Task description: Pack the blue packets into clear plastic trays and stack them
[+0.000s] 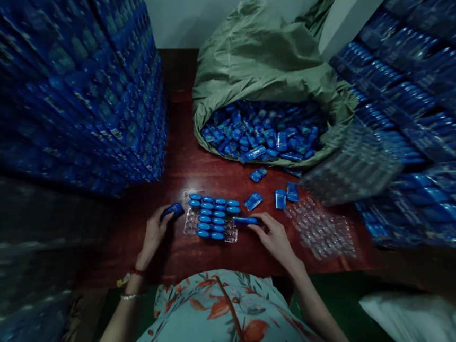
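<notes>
A clear plastic tray [189, 226] lies on the dark red table in front of me. Rows of glossy blue oval pieces [217, 221] sit in its middle, while pockets at its left edge and lower right corner show bare. Left of the tray, my left hand [156, 231] pinches a small blue packet [174, 209]. At the tray's right edge, my right hand [271, 233] grips another blue packet [246, 220], seen edge-on. Several loose blue packets [253, 201] lie just beyond my right hand. What is printed on them is too small to read.
A green sack [259, 67] full of blue packets [263, 136] lies open at the back. Stacked clear trays [325, 231] rest at the right, below a tilted tray stack [351, 165]. Tall piles of blue packs stand left [97, 97] and right [419, 122].
</notes>
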Tool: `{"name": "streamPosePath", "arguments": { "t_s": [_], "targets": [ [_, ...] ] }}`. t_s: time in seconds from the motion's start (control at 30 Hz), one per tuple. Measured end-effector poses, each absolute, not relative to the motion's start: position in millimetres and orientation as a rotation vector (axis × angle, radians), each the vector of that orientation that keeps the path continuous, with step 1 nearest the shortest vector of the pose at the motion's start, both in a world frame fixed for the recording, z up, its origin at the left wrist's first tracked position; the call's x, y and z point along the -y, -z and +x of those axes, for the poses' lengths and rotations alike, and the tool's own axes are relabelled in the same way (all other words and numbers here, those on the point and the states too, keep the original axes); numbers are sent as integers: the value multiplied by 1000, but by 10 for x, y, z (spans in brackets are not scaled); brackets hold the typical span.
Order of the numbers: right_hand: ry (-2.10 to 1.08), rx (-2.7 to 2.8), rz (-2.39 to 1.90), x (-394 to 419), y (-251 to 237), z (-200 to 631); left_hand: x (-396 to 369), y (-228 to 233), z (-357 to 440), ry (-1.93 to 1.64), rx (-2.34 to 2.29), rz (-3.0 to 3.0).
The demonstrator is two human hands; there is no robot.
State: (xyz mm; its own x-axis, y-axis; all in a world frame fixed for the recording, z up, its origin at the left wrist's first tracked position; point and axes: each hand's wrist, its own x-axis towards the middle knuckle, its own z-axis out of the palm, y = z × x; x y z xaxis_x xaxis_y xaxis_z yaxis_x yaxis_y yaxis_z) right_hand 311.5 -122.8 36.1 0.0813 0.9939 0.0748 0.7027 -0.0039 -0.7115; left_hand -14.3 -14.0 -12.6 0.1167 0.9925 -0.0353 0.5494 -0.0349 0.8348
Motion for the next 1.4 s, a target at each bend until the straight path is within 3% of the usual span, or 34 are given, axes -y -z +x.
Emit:
{"name": "streamPosePath", "arguments": {
  "t_s": [0.27, 0.53, 0.7, 1.0, 1.23, 1.4],
  "targets": [
    [-298, 2110, -1872, 1071, -335, 2873, 511, -36, -71, -915, -1508, 1345],
    [-143, 2357, -1987, 1005, -487, 2791, 398, -28, 14, -500, -1670, 2275],
    [-148, 2336, -1996, 972, -440, 2714, 162, -106, 63, -269, -1338, 2352],
    [-114, 2472, -1915, 804, -487, 2774, 29, -149, -139, -366, -1124, 2138],
    [-101, 2756, -1837, 669, -589, 2629, 223, -262, -11, -808, -1252, 1834],
    [-89, 2735, -1771, 698, -556, 2716, 316, -101, 174, -878, -1218, 1931]
  ]
}}
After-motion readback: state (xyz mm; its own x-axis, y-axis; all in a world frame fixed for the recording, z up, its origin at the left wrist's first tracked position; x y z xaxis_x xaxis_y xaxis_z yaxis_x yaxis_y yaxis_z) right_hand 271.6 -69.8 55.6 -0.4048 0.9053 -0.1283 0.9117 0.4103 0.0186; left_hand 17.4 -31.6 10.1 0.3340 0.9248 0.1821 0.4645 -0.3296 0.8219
